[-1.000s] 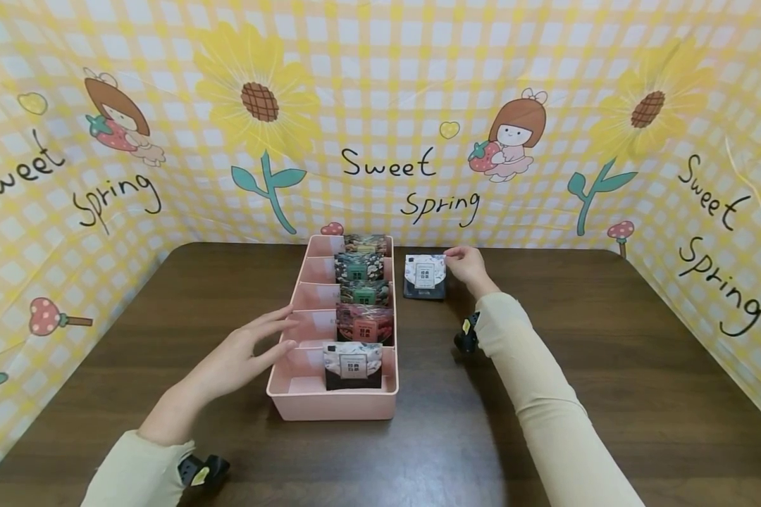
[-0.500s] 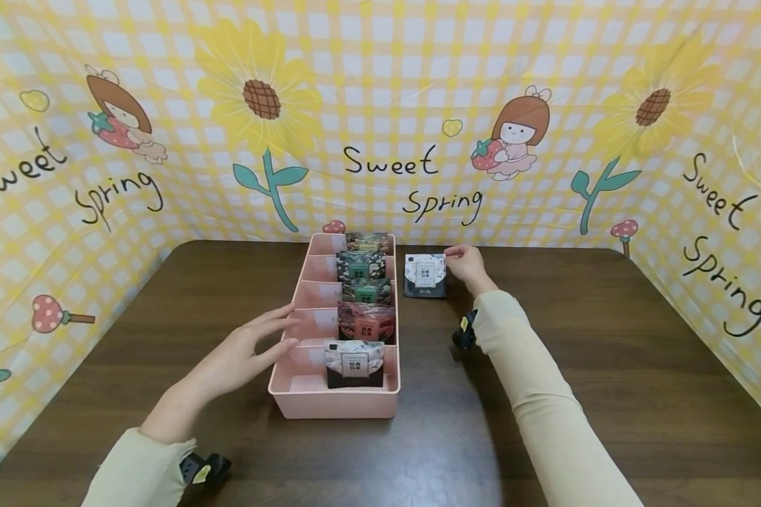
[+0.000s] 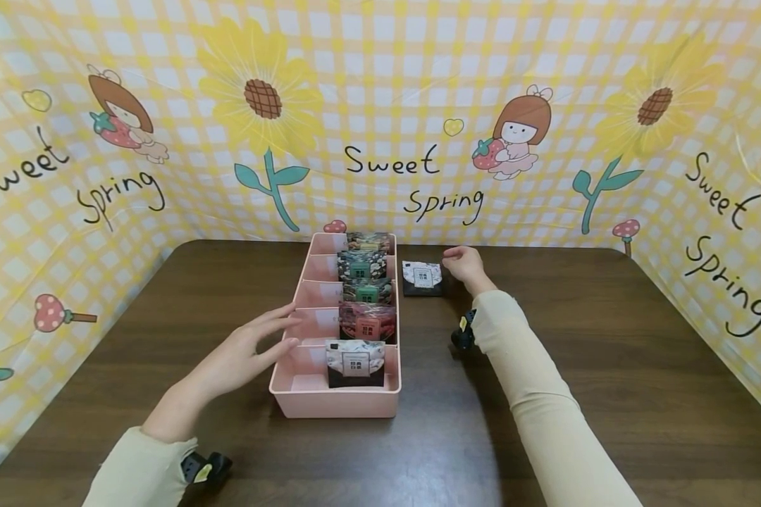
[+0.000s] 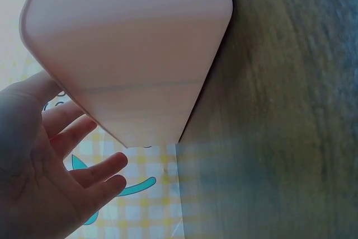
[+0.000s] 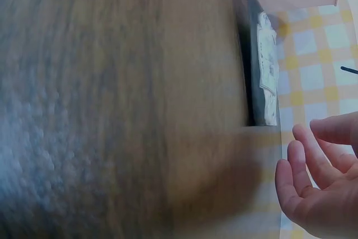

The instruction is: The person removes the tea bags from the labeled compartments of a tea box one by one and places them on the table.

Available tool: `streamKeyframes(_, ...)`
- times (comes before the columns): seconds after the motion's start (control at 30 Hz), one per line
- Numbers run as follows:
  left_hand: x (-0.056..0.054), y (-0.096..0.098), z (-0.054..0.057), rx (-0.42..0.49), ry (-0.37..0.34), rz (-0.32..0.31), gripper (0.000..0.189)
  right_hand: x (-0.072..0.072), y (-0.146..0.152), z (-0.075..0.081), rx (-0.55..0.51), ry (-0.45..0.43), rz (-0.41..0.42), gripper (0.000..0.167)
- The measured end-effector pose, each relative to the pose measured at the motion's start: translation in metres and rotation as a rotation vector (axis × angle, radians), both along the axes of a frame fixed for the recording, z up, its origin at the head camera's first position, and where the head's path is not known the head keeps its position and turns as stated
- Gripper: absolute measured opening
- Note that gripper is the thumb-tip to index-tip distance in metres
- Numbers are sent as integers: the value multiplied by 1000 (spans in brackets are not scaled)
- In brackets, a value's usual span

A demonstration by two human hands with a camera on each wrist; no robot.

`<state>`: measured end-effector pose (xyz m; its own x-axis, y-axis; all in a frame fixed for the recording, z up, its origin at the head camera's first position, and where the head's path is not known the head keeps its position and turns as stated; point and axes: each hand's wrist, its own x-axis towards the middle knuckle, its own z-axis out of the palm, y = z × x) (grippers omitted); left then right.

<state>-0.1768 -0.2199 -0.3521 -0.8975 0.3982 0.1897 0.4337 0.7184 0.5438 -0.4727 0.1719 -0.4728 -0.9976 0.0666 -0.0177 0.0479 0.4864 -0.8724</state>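
In the head view a dark tea packet (image 3: 421,279) with a white printed flap lies flat on the table, right of the pink divided box (image 3: 333,404). My right hand (image 3: 464,266) hovers just beyond its right edge, fingers loosely bent. The right wrist view shows a small gap between the fingertips (image 5: 302,132) and the packet (image 5: 267,60); nothing is held. My left hand (image 3: 244,355) rests with extended fingers at the box's left rim. In the left wrist view, some of its fingertips pass behind the rim and the lower fingers (image 4: 106,169) stay free.
Similar packets stand in the box's compartments: a white and black one (image 3: 355,364) in front, a red one (image 3: 369,322) behind it, then green ones (image 3: 361,265) and a yellowish one (image 3: 369,241) at the back. A checked yellow cloth (image 3: 380,91) rises behind the brown table (image 3: 609,387).
My right hand has let go of the packet's upper right corner. The packet has dropped from a slightly raised position to lying flat. My left hand keeps its place at the rim.
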Motion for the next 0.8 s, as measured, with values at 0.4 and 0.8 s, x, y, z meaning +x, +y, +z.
streamKeyframes(0.4, 0, 0, 0, 0, 8, -6, 39, 55, -4, 56, 15, 51, 116, 25)
streamKeyframes(0.8, 0, -1, -3, -1, 9, -4, 39, 142, -21, 143, 84, 31, 230, 33)
